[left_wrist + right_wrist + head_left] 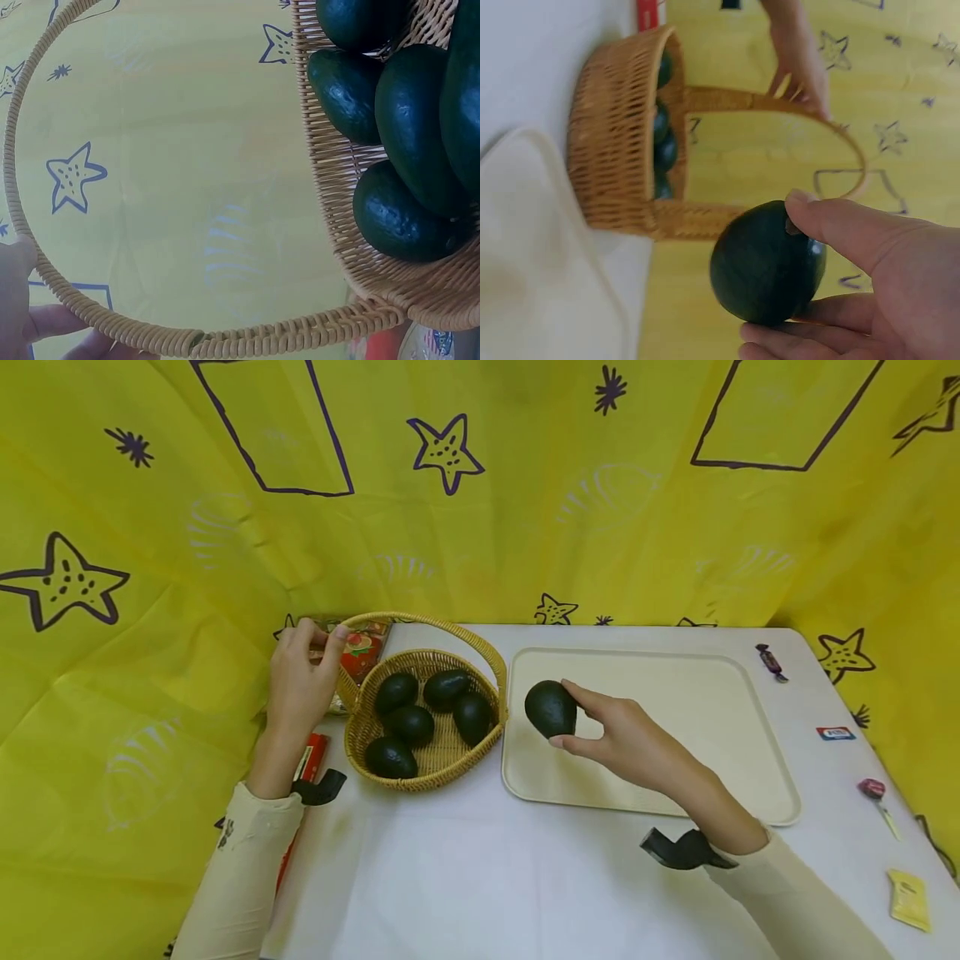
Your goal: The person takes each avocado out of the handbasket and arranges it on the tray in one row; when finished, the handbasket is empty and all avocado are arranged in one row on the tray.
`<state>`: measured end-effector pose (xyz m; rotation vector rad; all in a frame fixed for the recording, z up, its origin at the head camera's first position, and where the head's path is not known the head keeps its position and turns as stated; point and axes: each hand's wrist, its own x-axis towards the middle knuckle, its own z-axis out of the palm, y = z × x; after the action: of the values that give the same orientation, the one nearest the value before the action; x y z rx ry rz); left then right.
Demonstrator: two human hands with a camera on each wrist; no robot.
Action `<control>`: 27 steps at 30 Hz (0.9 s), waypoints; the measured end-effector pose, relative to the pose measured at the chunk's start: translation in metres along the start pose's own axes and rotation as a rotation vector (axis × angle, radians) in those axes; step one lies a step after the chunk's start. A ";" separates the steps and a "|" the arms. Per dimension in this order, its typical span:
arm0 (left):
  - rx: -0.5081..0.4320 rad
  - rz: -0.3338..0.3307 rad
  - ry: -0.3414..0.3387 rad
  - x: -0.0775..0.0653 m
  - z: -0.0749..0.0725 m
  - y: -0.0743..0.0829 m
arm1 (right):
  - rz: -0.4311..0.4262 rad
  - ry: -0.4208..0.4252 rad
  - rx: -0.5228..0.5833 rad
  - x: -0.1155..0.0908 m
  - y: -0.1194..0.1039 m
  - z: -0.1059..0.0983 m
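A dark green avocado (551,709) is held between the thumb and fingers of my right hand (626,739), above the left part of a cream tray (675,735). In the right wrist view the same avocado (767,262) shows close up. My left hand (302,681) grips the arched handle (420,620) of a wicker basket (423,783) on its left side. Several avocados (411,726) lie inside the basket. From the left wrist, the handle (150,334) curves past the thumb and fingers, with avocados (409,214) in the basket at the right.
Behind the basket's left side lie colourful packages (363,647), and a red box (311,756) sits beside the left wrist. Along the table's right side are a wrapped candy (771,663), a small red-blue packet (836,733), a lollipop (872,789) and a yellow packet (909,900). Yellow cloth hangs behind.
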<state>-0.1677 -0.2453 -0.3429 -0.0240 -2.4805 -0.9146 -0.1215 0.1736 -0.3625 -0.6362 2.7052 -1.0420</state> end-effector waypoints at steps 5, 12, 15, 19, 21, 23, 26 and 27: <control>0.007 0.000 -0.005 0.000 0.000 0.000 | 0.027 0.009 0.035 0.023 0.026 0.010; -0.005 -0.004 0.000 0.000 0.000 -0.001 | 0.057 0.032 0.025 0.057 0.050 0.033; 0.001 0.000 0.004 0.000 0.000 -0.002 | 0.057 0.022 0.001 0.070 0.054 0.043; 0.005 0.007 0.010 0.000 0.001 -0.004 | 0.062 0.007 -0.004 0.083 0.054 0.054; 0.001 0.009 0.012 0.001 0.001 -0.004 | 0.059 0.004 -0.013 0.089 0.055 0.059; -0.005 0.009 0.015 0.001 0.002 -0.004 | 0.058 -0.006 -0.026 0.094 0.055 0.064; -0.011 0.007 0.017 0.000 0.002 -0.004 | 0.068 -0.014 -0.051 0.099 0.055 0.069; -0.010 0.008 0.018 0.001 0.002 -0.004 | 0.074 -0.015 -0.052 0.101 0.054 0.070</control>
<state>-0.1701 -0.2476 -0.3466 -0.0295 -2.4578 -0.9199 -0.2077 0.1225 -0.4520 -0.5448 2.7289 -0.9483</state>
